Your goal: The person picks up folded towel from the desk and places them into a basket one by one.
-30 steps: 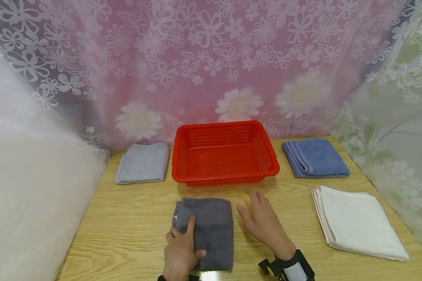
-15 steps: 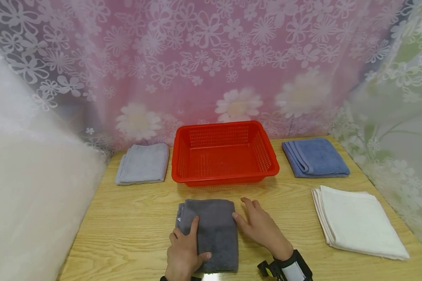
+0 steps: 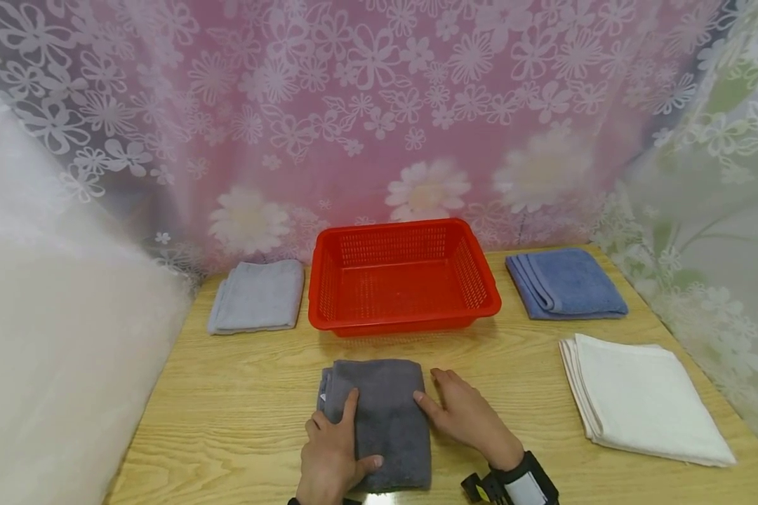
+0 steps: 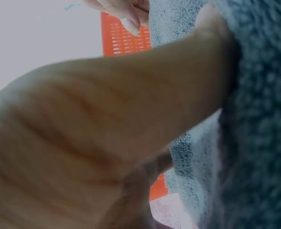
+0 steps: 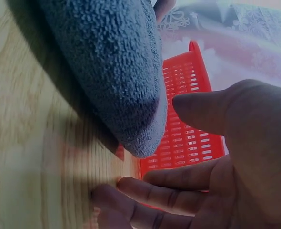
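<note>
Head view: a person's left hand (image 3: 330,449) rests on a folded dark grey towel (image 3: 393,421) atop a wooden table (image 3: 240,407), index finger and thumb spread; whether its tucked fingers grip the edge, one cannot tell. The right hand (image 3: 470,417), relaxed, fingers parted and gripping nothing, is at the towel's right side, near a red basket (image 3: 404,327). Left wrist view: the left thumb meets the towel's pile. Right wrist view: the right thumb stands apart from its fingers beside the towel.

From above, the head camera looks forward and down; both close wrist views share its red basket (image 3: 404,327).
</note>
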The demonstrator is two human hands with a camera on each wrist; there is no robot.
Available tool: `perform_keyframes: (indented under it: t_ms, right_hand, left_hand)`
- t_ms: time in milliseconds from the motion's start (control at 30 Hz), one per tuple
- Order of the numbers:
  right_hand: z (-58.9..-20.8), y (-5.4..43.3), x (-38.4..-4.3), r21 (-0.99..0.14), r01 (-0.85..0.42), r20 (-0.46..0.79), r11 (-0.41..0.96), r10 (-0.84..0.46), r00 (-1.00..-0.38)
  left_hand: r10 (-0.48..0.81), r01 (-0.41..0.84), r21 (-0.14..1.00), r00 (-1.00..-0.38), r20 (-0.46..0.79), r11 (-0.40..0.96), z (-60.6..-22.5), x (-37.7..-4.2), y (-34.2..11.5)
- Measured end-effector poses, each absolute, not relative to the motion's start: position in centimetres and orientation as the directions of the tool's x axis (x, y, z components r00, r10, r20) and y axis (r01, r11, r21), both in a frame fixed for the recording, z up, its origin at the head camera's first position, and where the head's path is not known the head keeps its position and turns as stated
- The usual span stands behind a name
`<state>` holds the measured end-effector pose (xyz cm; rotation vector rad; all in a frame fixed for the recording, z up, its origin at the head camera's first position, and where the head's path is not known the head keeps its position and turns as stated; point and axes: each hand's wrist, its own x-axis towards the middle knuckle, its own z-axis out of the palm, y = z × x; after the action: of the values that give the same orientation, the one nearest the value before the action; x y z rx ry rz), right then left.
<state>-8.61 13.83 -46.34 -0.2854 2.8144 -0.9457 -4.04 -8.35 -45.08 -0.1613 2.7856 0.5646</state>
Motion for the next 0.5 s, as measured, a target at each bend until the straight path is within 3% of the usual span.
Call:
perform_keyframes:
  t_ms: [500]
  right_hand:
    - [-46.76, 13.05, -8.65, -0.584, -0.190, -0.060, 0.789, -0.275, -0.960]
  left_hand:
    - [-0.026, -0.159, 0.383, -0.943, -0.331, 0.910, -45.43, -4.30, -8.65]
